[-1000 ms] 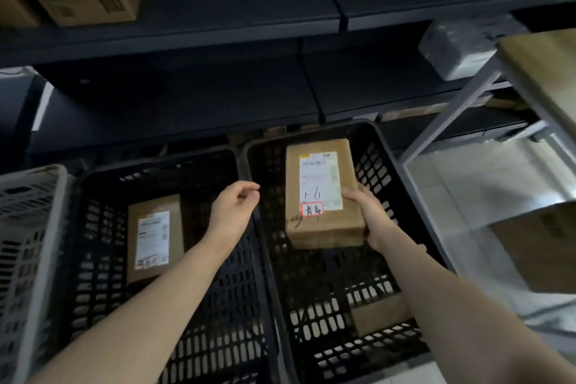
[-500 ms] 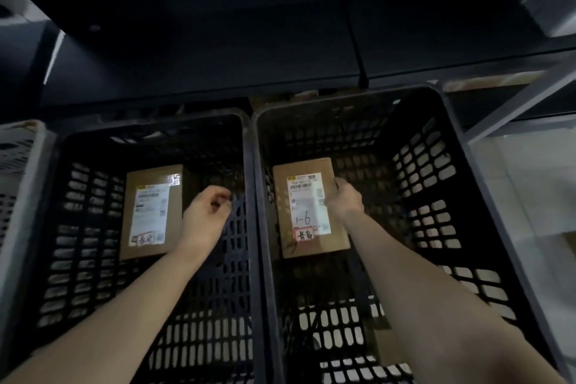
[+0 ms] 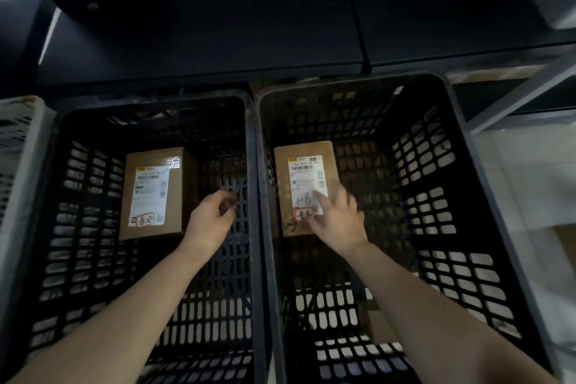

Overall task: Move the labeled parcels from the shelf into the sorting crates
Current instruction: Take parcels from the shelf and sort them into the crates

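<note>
Cardboard parcel (image 3: pixel 307 192) in right crate (image 3: pixel 461 184) | right hand (image 3: pixel 338 221) spread, touching it | left hand (image 3: pixel 212 221) curled, empty

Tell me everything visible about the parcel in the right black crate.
The right parcel is a flat brown cardboard box lying label-up on the floor of the right crate, near its left wall. Its white shipping label shows a barcode, handwritten "1-6" and a red-bordered sticker. The right hand, fingers open, overlaps its lower right corner.
</note>
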A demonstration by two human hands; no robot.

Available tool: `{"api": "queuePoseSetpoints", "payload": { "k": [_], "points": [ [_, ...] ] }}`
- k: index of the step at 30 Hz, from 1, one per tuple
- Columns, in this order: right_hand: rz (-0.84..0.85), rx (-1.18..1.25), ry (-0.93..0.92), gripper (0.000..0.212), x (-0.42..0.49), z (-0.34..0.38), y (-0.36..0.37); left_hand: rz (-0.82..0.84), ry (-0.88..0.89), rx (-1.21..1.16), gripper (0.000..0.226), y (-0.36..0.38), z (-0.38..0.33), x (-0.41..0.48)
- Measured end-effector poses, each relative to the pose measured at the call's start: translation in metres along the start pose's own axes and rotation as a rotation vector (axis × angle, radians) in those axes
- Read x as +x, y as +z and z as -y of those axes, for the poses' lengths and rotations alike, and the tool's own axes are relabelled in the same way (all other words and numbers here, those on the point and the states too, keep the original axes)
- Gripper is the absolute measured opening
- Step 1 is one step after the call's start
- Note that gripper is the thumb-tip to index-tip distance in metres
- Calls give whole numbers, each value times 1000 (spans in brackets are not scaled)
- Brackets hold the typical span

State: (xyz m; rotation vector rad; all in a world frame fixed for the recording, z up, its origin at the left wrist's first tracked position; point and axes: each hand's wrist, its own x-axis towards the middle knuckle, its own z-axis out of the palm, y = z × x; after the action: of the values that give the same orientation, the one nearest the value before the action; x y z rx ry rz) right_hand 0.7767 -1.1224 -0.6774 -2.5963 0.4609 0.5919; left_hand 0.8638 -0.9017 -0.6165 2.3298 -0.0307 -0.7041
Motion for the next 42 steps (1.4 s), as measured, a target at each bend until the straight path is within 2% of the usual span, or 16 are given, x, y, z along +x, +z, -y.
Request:
{"api": "queuePoseSetpoints", "payload": {
  "k": [2, 4, 9, 13, 17, 21, 25, 29, 35, 42],
  "points": [
    [161, -106, -68, 82, -17, -7, 7, 16, 19, 48, 27, 2, 0, -3],
    [210, -183, -76, 87, -22, -9, 11, 24, 35, 90, 26, 5, -1, -5],
    [-60, -216, -17, 69, 8, 5, 14, 18, 73, 117, 25, 12, 4, -6],
    [-19, -276, 30, 67, 18, 15, 8, 0, 77, 83, 26, 5, 10, -11],
    [12, -371, -41, 53, 5, 33, -11, -20, 123, 103, 23, -16, 6, -32],
    [-190, -351, -146, 40, -19, 73, -52, -95, 163, 199, 21, -58, -6, -68],
    [-406, -273, -417, 34, -64, 139, -91, -232, 219, 358, 23, -115, -8, -125],
    [-466, -268, -692, 38, -135, 230, -108, -410, 230, 497, 25, -181, 9, -216],
    [-605, -202, -1128, 27, -288, 405, -101, -702, 173, 543, 25, -295, 80, -411],
    [-691, 23, -1637, 38, -502, 587, -76, -1126, -8, 692, 22, -398, 145, -647]
  ]
}}
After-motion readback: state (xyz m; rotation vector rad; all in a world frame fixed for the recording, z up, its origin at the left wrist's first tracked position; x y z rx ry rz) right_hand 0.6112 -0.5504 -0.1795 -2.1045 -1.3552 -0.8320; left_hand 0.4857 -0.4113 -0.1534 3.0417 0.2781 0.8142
